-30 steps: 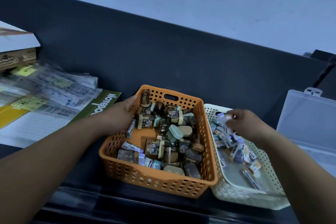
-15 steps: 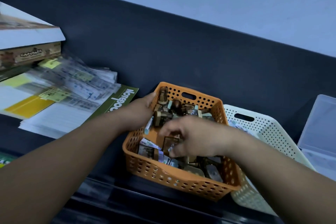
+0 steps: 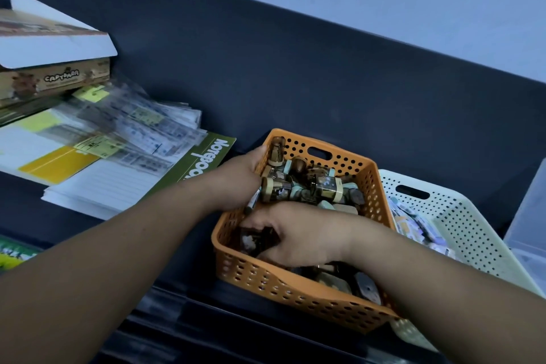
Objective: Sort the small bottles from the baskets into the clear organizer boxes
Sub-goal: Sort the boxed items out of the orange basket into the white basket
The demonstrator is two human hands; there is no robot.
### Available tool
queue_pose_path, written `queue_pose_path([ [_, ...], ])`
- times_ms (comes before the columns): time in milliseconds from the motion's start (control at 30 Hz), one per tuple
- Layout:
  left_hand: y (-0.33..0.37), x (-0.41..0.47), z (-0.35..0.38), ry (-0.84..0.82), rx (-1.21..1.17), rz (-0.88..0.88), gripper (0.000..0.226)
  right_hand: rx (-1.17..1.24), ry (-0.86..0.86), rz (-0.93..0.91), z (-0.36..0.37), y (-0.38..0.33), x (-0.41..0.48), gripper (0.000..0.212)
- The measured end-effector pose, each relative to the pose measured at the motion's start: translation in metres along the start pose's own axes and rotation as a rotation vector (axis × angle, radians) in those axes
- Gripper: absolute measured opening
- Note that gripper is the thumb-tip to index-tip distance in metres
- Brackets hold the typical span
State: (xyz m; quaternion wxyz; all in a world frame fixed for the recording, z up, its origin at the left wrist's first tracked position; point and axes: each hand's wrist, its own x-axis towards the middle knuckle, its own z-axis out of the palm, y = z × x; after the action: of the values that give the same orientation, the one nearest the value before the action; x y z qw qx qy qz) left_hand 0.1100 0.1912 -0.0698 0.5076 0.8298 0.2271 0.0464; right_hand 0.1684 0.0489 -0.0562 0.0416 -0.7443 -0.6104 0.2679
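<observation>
Where it backs onto the dark panel (image 3: 295, 68), shelf (image 3: 23, 213): dark, carrying everything listed below.
Paper stack (image 3: 97, 183): left of the baskets; lined sheets under a green notebook (image 3: 206, 159), clear sleeves (image 3: 133, 124) on top, a cardboard box (image 3: 59, 77) at the far left.
White basket (image 3: 461, 216): touching the orange one's right side, pale bottles (image 3: 413, 221) inside; the right forearm crosses its near corner.
Orange basket (image 3: 295, 287): centre, heaped with brown bottles (image 3: 310, 183) at its far end.
Clear box (image 3: 529, 216): right edge, mostly cut off.
Left hand (image 3: 236, 177): fingers curled over the orange basket's left rim, gripping it.
Right hand (image 3: 301, 233): reaching across into the basket's near left part, fingers curled round one dark bottle (image 3: 254, 241).
Held bottle: low against the left wall, just below the left hand, apart from the far heap.
</observation>
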Motion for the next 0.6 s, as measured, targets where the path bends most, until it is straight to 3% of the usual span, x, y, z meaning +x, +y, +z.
queue_pose_path([
  [100, -0.002, 0.001, 0.000, -0.014, 0.004, 0.012, 0.073, 0.028, 0.070, 0.050, -0.009, 0.003, -0.007, 0.051],
  [200, -0.002, 0.001, -0.001, -0.022, 0.002, 0.031, 0.064, 0.110, 0.304, 0.110, -0.030, 0.010, -0.017, 0.041],
  [267, -0.001, 0.000, -0.002, -0.034, -0.017, 0.039, 0.063, -0.038, 0.483, 0.224, -0.041, 0.015, -0.021, 0.058],
  [333, -0.002, 0.002, -0.002, -0.032, -0.019, 0.039, 0.067, -0.215, 0.550, 0.251, -0.042, 0.015, -0.022, 0.071],
  [400, -0.002, 0.001, -0.001, -0.030, -0.023, 0.037, 0.069, -0.244, 0.443, 0.143, -0.033, 0.008, -0.020, 0.061],
  [500, -0.004, 0.003, -0.001, -0.019, 0.009, 0.026, 0.076, -0.261, 0.114, 0.045, -0.013, -0.004, -0.008, 0.050],
  [600, -0.004, 0.003, 0.000, -0.002, 0.016, 0.015, 0.074, -0.270, -0.020, -0.007, -0.003, -0.001, 0.007, 0.049],
])
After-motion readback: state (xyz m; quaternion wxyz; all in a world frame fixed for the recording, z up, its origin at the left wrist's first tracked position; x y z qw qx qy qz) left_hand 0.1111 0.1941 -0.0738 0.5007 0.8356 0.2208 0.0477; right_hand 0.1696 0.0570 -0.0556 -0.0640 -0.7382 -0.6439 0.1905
